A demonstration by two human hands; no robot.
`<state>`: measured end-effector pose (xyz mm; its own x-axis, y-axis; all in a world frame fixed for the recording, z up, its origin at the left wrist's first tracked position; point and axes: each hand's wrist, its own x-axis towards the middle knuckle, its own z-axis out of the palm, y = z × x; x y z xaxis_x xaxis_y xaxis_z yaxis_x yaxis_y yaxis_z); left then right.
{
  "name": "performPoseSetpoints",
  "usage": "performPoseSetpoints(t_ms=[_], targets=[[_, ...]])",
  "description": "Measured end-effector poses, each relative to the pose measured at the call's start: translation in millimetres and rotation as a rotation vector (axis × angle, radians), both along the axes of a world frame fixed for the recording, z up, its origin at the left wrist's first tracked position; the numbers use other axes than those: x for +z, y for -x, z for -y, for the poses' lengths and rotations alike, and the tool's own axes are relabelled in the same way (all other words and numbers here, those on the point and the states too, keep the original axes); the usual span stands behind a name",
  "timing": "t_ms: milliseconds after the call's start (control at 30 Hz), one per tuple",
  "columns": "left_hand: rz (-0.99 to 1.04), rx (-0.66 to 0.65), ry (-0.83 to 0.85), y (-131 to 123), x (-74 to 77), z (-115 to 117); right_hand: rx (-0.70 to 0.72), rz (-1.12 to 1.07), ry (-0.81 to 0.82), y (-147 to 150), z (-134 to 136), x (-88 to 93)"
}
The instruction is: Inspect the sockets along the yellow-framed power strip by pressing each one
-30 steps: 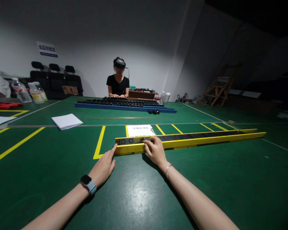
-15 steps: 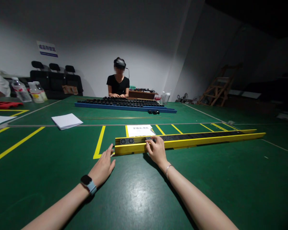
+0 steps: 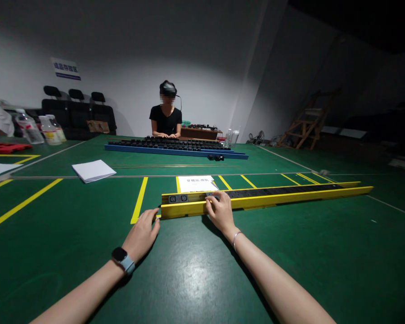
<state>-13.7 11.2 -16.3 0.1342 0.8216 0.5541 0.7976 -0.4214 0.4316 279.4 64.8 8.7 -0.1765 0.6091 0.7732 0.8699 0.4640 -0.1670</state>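
A long yellow rail (image 3: pixel 185 210), a U-shaped channel, lies across the table with black modules (image 3: pixel 276 192) in a row inside it. At its left end sits a black socket module (image 3: pixel 177 199) with two outlets, and a gap separates it from the others. My right hand (image 3: pixel 221 213) reaches over the front wall, its bent fingers on the end of another black socket module (image 3: pixel 212 195) and its thumb by the wall. Just off the rail's left end is my left hand (image 3: pixel 143 231), loosely bent, thumb apart from the fingers; whether its fingertips touch the rail is unclear.
Behind the rail lies a printed sheet (image 3: pixel 196 183); white paper (image 3: pixel 93 171) is farther left. Blue rails (image 3: pixel 175 152) with black parts lie across the table before a seated person (image 3: pixel 166 118). Bottles (image 3: pixel 30 127) stand at left. Yellow tape (image 3: pixel 140 200) marks the green table.
My left hand has drawn slightly down and back from the rail's end, its fingers more bent. The right hand and the rail look almost unchanged.
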Motion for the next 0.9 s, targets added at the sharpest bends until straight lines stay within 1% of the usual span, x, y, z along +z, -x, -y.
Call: performPoseSetpoints(t_ms=[100,233,400,467,567,767,900], targets=[[0.008,-0.003,0.010,-1,1.5,0,0.058,-0.002,-0.007,0,0,0.2],[0.023,-0.041,0.004,-2,2.8,2,0.158,0.023,-0.006,2,2,1.1],[0.014,-0.080,0.045,-2,6.1,5,0.351,0.066,0.035,7,4,2.3],[0.012,-0.093,0.055,-2,8.1,6,0.401,0.092,0.064,11,4,2.6],[0.004,-0.105,0.060,-3,10.5,7,0.400,0.133,0.096,19,3,2.6],[-0.020,-0.116,0.088,-3,12.9,8,0.236,0.201,0.151,27,-4,-0.8],[-0.031,-0.133,0.077,-5,12.4,10,0.238,0.170,0.125,23,-8,-4.7]])
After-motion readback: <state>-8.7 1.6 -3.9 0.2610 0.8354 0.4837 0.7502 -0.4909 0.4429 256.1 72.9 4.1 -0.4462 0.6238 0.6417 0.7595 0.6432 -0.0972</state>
